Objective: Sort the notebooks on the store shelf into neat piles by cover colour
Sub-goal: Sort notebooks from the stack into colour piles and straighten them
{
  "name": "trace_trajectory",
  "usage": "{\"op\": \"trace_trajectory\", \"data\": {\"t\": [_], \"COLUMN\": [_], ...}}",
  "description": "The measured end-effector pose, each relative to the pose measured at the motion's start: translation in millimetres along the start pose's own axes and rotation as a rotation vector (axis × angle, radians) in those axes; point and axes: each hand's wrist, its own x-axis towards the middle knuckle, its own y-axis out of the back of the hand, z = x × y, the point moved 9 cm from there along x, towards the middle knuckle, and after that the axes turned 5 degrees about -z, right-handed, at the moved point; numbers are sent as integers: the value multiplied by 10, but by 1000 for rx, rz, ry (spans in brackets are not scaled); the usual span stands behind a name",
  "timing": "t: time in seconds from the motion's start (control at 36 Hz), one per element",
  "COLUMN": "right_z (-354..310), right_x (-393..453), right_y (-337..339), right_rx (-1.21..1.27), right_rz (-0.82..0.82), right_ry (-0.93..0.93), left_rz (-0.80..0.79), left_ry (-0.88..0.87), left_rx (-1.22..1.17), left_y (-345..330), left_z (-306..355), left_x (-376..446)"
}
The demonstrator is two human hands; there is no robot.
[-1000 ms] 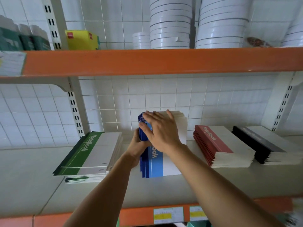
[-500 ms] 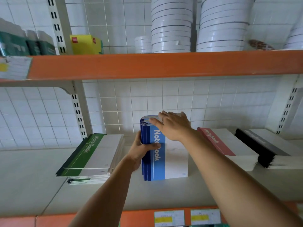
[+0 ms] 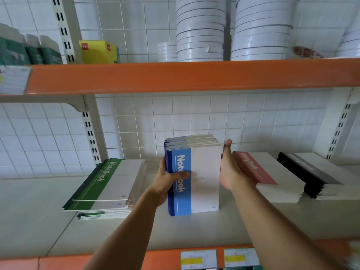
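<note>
A stack of blue-and-white notebooks (image 3: pixel 202 172) stands tilted up on the shelf's middle. My left hand (image 3: pixel 168 178) grips its spine side, thumb across the blue cover. My right hand (image 3: pixel 228 168) presses flat against the stack's right edge with straight fingers. To the left lies a green notebook pile (image 3: pixel 109 182), its lower books shifted out toward the front. On the right are a red pile (image 3: pixel 259 172) and a black pile (image 3: pixel 319 176).
The grey shelf board (image 3: pixel 39 207) has an orange front lip (image 3: pixel 159 260) with price tags (image 3: pixel 198 259). Above, an orange shelf (image 3: pixel 185 75) carries white stacked rolls (image 3: pixel 200 30), a yellow box (image 3: pixel 97 51) and green packs (image 3: pixel 29 53). A white tiled wall is behind.
My right hand has slid off the top of the blue stack to its right edge. The stack has been tipped more upright, and my left hand now holds its spine lower down.
</note>
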Motion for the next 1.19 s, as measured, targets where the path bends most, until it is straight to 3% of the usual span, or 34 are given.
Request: {"op": "trace_trajectory", "data": {"t": [0.06,0.14,0.22,0.33,0.58,0.75,0.89,1.19], "right_z": [14,-39,1,352,445,511,723,707], "right_x": [-96,-130,-179,-139,-29,73,169,383], "right_y": [-15,66,30,-30,121,230,302,369], "right_rx": [-1,-64,-106,-145,-233,-136,-209,-278], "right_rz": [-37,-2,-132,-373,-161,-66,-47,-15], "right_ry": [-32,88,162,32,-29,-184,-313,-373], "left_rz": [-7,-5,-18,-58,28,148,118,161], "left_ry": [4,12,24,66,137,438,609,601], "left_rx": [4,9,33,121,179,85,94,133], "left_y": [5,19,4,30,112,82,18,20], "left_z": [2,-15,-14,-90,-119,-333,-560,-643], "left_x": [-7,-5,-16,-72,-28,27,124,356]}}
